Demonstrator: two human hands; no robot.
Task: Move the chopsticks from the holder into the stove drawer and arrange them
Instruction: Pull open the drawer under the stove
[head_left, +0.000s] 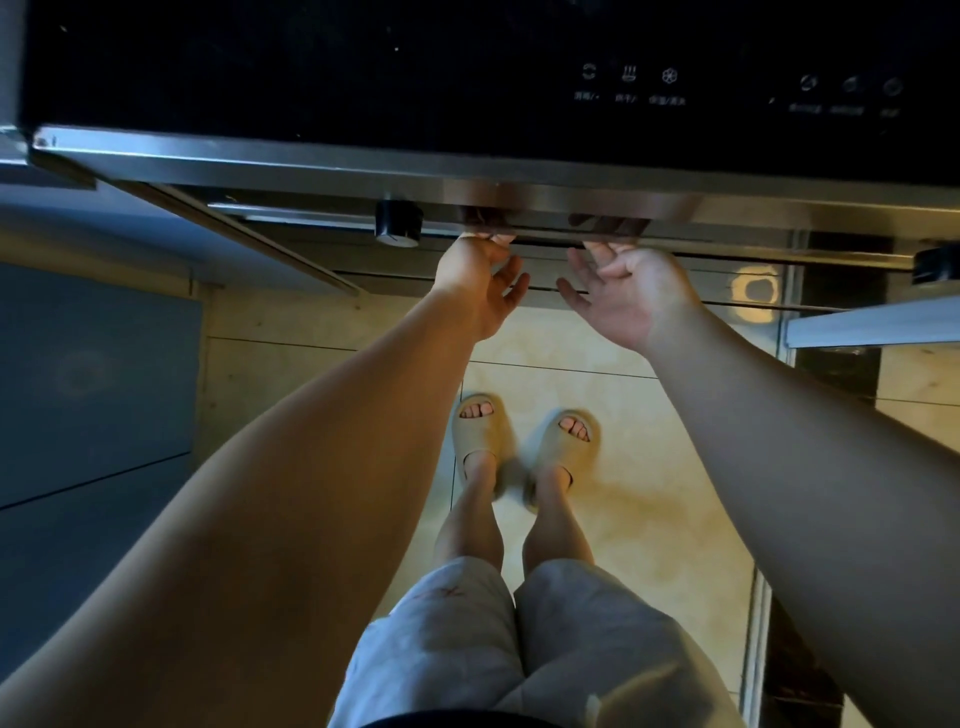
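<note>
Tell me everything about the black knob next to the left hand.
The knob is a short, round black cylinder, probably plastic, with a pale, silvery end face bearing a thin line. It sticks out from the front of the stove, just under the shiny steel edge, left of the left hand. Nothing touches it.

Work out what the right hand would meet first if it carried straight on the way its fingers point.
Most likely the steel lip on the stove front: the right hand already has its fingertips at its underside, though actual contact is unclear.
</note>
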